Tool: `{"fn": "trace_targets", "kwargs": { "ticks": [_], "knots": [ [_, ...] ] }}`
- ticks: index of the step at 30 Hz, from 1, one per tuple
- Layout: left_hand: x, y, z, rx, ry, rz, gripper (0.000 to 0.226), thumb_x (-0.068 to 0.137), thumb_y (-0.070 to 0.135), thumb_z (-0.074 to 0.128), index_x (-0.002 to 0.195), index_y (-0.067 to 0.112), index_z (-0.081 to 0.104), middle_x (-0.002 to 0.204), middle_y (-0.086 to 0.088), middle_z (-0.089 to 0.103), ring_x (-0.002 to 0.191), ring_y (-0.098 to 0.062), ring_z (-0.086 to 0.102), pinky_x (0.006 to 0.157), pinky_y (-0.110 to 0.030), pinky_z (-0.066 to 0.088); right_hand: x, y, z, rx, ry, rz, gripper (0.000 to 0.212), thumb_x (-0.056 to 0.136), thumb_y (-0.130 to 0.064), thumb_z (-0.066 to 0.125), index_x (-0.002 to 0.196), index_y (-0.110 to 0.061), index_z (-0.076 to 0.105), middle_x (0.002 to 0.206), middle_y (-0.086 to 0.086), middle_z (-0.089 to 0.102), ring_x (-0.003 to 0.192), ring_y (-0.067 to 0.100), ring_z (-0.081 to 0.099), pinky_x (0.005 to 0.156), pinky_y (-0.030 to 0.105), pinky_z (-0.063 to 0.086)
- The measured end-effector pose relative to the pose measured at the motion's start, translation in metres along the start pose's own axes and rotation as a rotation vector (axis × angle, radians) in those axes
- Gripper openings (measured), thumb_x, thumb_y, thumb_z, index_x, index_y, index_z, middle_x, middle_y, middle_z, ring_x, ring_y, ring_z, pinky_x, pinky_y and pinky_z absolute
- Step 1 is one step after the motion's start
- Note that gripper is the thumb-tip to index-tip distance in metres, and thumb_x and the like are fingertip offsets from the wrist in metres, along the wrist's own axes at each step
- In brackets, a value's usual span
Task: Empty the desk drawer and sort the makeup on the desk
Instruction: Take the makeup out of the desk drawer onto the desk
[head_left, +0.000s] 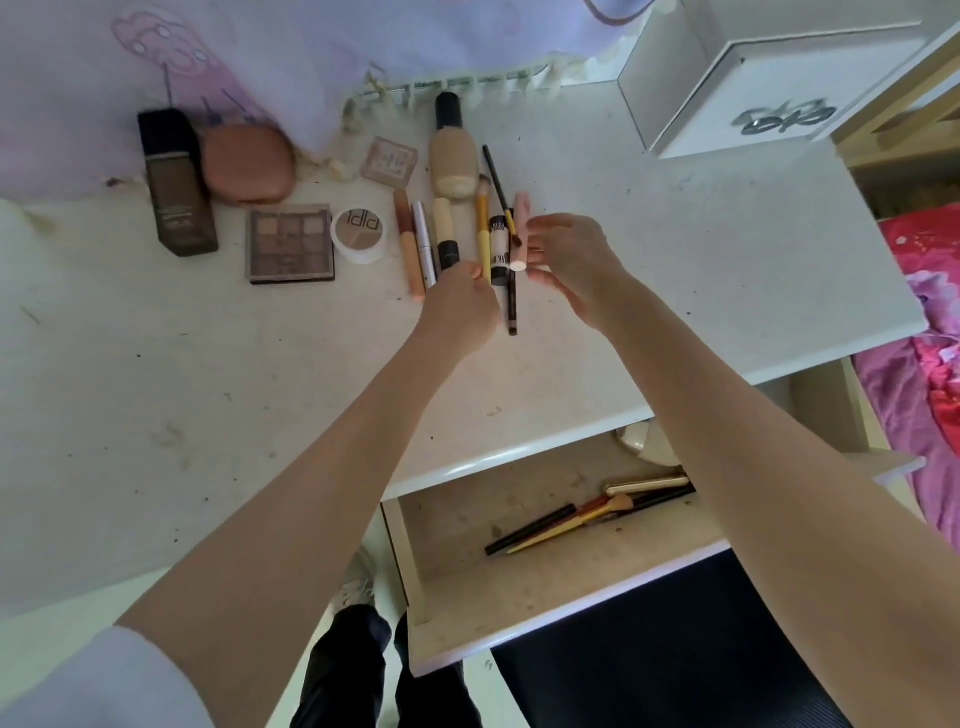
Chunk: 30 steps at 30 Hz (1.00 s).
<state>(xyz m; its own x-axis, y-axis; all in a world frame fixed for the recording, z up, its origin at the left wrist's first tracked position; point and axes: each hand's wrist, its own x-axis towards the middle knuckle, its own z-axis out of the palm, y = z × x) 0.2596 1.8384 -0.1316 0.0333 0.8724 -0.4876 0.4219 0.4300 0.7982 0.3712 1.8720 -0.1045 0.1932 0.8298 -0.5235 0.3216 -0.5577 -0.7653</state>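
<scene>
The white desk (208, 364) carries sorted makeup: a dark foundation bottle (179, 187), a peach compact (247, 163), an eyeshadow palette (291, 241), a round powder pot (358, 231), a beige bottle (452, 150) and a row of sticks and tubes. My left hand (457, 306) pinches the lower end of a yellow brush (483, 228) in that row. My right hand (571, 265) has its fingers spread, fingertips beside a pink tube (519, 228) lying on the desk. The open drawer (467, 587) below holds brushes (587, 517), a black pencil (530, 530) and a gold tube (647, 485).
A white box (753, 78) stands at the back right of the desk. A pale printed cloth (156, 62) hangs over the back left. Pink bedding (924, 338) lies to the right. A dark seat (675, 649) sits under the drawer front.
</scene>
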Motion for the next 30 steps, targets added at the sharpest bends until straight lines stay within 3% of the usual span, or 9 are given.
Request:
{"fn": "trace_targets", "kwargs": {
  "ticks": [6, 9, 12, 14, 17, 20, 23, 26, 30],
  "knots": [
    [-0.029, -0.002, 0.003, 0.114, 0.082, 0.126, 0.027, 0.098, 0.012, 0.030, 0.109, 0.007, 0.054, 0.101, -0.009, 0.059, 0.104, -0.026, 0.054, 0.080, -0.025, 0.040, -0.021, 0.032, -0.012, -0.370, 0.014, -0.233, 0.047, 0.094, 0.000, 0.029, 0.137, -0.010, 0.046, 0.143, 0.005, 0.045, 0.134, 0.018, 0.039, 0.109, 0.023, 0.025],
    [-0.053, -0.016, 0.011, 0.149, 0.084, 0.191, 0.031, 0.098, 0.011, 0.031, 0.122, 0.012, 0.050, 0.123, -0.001, 0.053, 0.115, -0.012, 0.048, 0.095, -0.019, 0.032, -0.040, 0.069, -0.019, -0.594, 0.019, -0.358, 0.042, 0.100, -0.012, 0.034, 0.142, -0.014, 0.039, 0.152, 0.002, 0.032, 0.141, 0.016, 0.025, 0.113, 0.023, 0.015],
    [-0.076, -0.043, 0.025, 0.307, 0.054, 0.275, 0.043, 0.099, 0.012, 0.032, 0.143, 0.015, 0.032, 0.153, 0.005, 0.022, 0.139, -0.007, 0.020, 0.100, -0.004, 0.009, -0.064, 0.118, -0.029, -0.769, 0.040, -0.502, 0.043, 0.100, -0.018, 0.034, 0.142, -0.012, 0.038, 0.154, 0.009, 0.026, 0.145, 0.024, 0.016, 0.118, 0.034, 0.010],
    [-0.091, -0.064, 0.032, 0.441, 0.036, 0.403, 0.043, 0.098, 0.011, 0.032, 0.141, 0.012, 0.035, 0.153, 0.001, 0.023, 0.142, -0.012, 0.015, 0.109, -0.012, 0.011, -0.085, 0.147, -0.036, -0.822, 0.067, -0.558, 0.047, 0.098, -0.025, 0.027, 0.143, -0.012, 0.037, 0.153, 0.011, 0.025, 0.144, 0.025, 0.014, 0.118, 0.039, 0.009],
    [-0.117, -0.094, 0.043, 0.625, 0.039, 0.572, 0.043, 0.092, 0.012, 0.028, 0.131, 0.008, 0.044, 0.145, -0.011, 0.038, 0.138, -0.028, 0.028, 0.114, -0.039, 0.019, -0.117, 0.180, -0.046, -0.810, 0.036, -0.567, 0.052, 0.095, -0.026, 0.030, 0.146, -0.017, 0.031, 0.155, 0.004, 0.014, 0.145, 0.018, 0.005, 0.116, 0.037, 0.009],
    [-0.148, -0.116, 0.057, 0.632, -0.054, 0.638, 0.042, 0.088, 0.008, 0.030, 0.127, 0.006, 0.047, 0.142, -0.011, 0.041, 0.136, -0.026, 0.032, 0.113, -0.037, 0.022, -0.141, 0.215, -0.054, -0.768, -0.007, -0.497, 0.042, 0.093, -0.013, 0.051, 0.134, -0.010, 0.050, 0.151, 0.012, 0.030, 0.136, 0.027, 0.031, 0.113, 0.046, 0.024],
    [-0.167, -0.133, 0.072, 0.676, -0.246, 0.740, 0.041, 0.082, 0.007, 0.035, 0.115, 0.009, 0.059, 0.123, -0.007, 0.059, 0.118, -0.021, 0.049, 0.097, -0.034, 0.042, -0.146, 0.240, -0.069, -0.866, -0.140, -0.293, 0.035, 0.095, -0.014, 0.047, 0.129, -0.011, 0.054, 0.137, 0.010, 0.050, 0.126, 0.027, 0.044, 0.108, 0.045, 0.032],
    [-0.149, -0.139, 0.087, 0.718, -0.392, 0.576, 0.035, 0.087, 0.004, 0.040, 0.116, 0.010, 0.059, 0.110, -0.006, 0.061, 0.098, -0.019, 0.058, 0.081, -0.031, 0.051, -0.126, 0.243, -0.086, -0.932, -0.171, -0.177, 0.035, 0.097, -0.016, 0.041, 0.130, -0.012, 0.053, 0.126, 0.010, 0.057, 0.115, 0.028, 0.050, 0.096, 0.039, 0.041],
    [-0.106, -0.154, 0.114, 0.760, -0.514, 0.240, 0.034, 0.096, 0.013, 0.038, 0.129, 0.013, 0.048, 0.120, -0.009, 0.053, 0.106, -0.023, 0.055, 0.093, -0.031, 0.045, -0.090, 0.237, -0.094, -1.061, -0.256, -0.064, 0.039, 0.092, -0.011, 0.043, 0.131, -0.008, 0.048, 0.130, 0.017, 0.051, 0.116, 0.035, 0.048, 0.094, 0.045, 0.044]
  ]
}}
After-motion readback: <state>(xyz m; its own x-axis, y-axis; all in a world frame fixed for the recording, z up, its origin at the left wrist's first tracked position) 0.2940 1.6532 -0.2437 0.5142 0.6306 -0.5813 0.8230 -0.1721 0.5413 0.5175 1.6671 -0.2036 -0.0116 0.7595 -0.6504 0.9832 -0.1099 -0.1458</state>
